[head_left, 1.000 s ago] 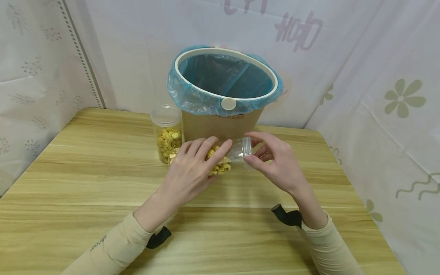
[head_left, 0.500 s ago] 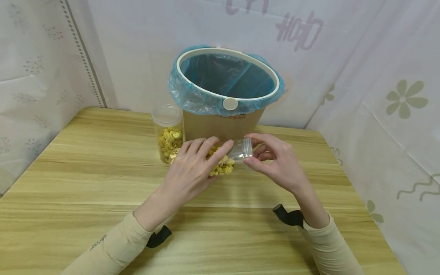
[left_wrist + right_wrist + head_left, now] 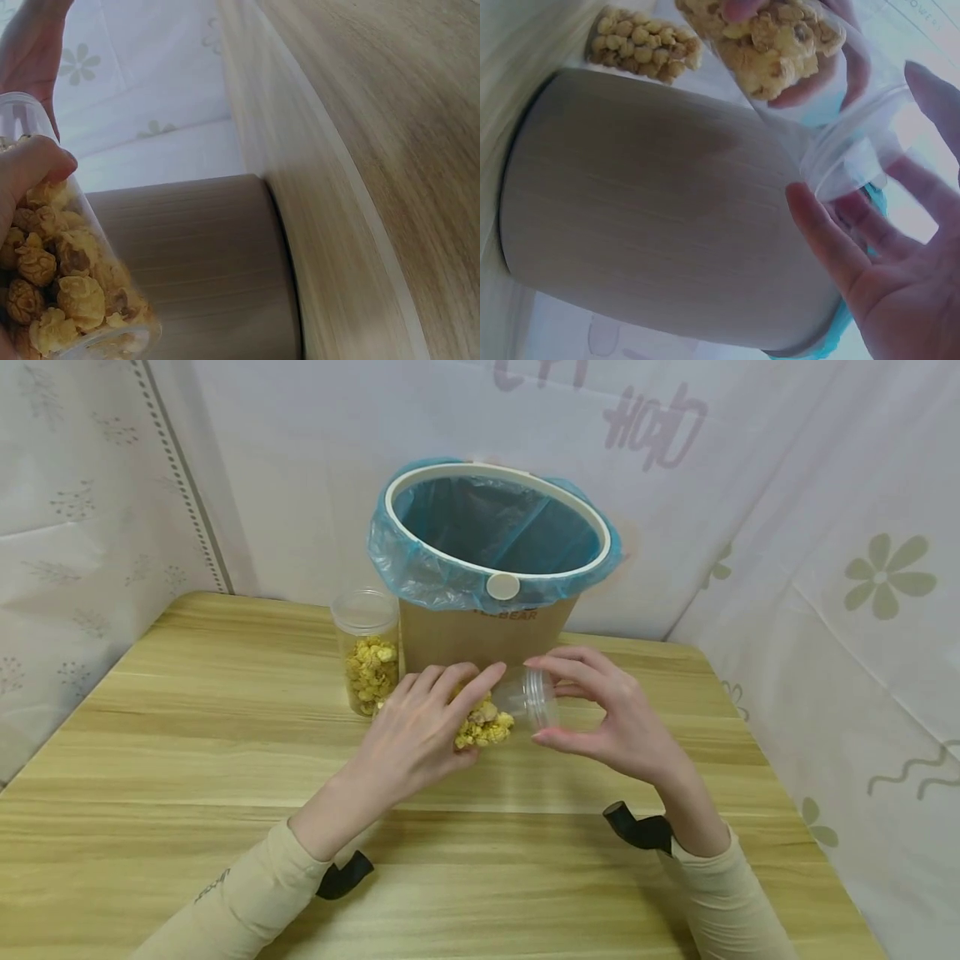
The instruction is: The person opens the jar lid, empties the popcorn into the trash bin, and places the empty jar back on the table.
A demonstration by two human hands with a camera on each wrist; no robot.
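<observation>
A clear plastic jar of yellow popcorn (image 3: 483,727) is tipped on its side in front of the bin, its lid end toward the right. My left hand (image 3: 420,722) grips the jar round its body from above, hiding much of it. At the jar's end, my right hand (image 3: 611,714) holds the clear ribbed lid (image 3: 537,697) between thumb and fingers. The right wrist view shows those fingers spread round the lid's rim, with popcorn settled toward the jar's other end. Just left of the bin stands a second popcorn jar (image 3: 367,672), upright and lidded.
A beige bin (image 3: 480,639) lined with a blue bag (image 3: 405,568) under a white ring stands at the back of the wooden table (image 3: 225,735). Patterned cloth (image 3: 300,460) hangs behind and on both sides. Black curved pieces (image 3: 637,827) show at both wrists.
My right hand's thumb and fingers have spread wider round the lid, and the wrist has shifted slightly right. The lid end now faces more toward me. The left hand keeps its grip.
</observation>
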